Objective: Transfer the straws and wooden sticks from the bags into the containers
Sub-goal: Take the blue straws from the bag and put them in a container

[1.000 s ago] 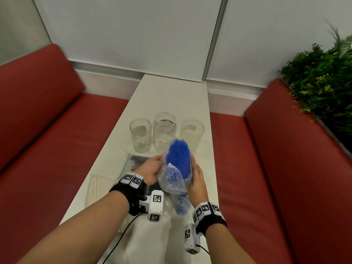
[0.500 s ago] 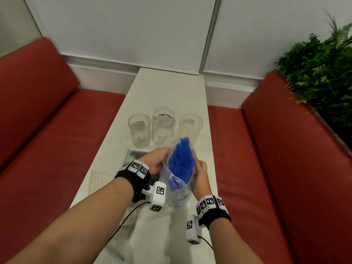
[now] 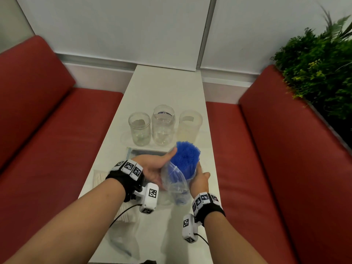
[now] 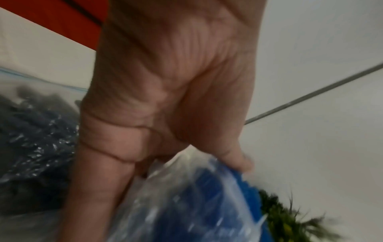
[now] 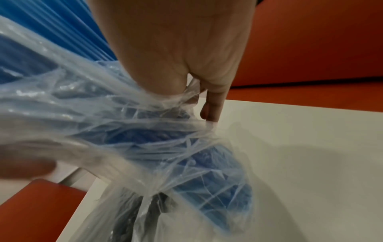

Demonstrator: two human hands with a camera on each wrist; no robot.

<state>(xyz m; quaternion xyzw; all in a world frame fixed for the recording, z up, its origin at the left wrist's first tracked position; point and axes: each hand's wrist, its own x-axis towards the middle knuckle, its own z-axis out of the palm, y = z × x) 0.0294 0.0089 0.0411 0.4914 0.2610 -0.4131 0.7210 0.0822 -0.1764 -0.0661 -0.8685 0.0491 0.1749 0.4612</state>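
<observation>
A thick bundle of blue straws [image 3: 187,159] sticks out of the top of a clear plastic bag [image 3: 174,181], held over the near middle of the white table [image 3: 167,88]. My left hand [image 3: 157,168] wraps the bag from the left, thumb up along the plastic [image 4: 196,204]. My right hand [image 3: 200,178] grips the bag and straws from the right, its fingers [image 5: 211,104] bunching the film [image 5: 124,131]. Behind stand a clear jar [image 3: 139,128], a taller clear jar [image 3: 163,124] and a frosted container [image 3: 190,126], all open.
A bag of dark straws [image 3: 144,151] lies flat between my hands and the jars. A bag of pale wooden sticks [image 3: 100,177] lies at the left table edge, and crumpled clear plastic [image 3: 123,242] sits near me. Red benches [image 3: 57,130] flank the table; a plant [image 3: 320,63] is on the right.
The blue bundle has tipped toward the right and fans out more above the bag's mouth. Both hands keep their hold, sitting a little lower on the bag.
</observation>
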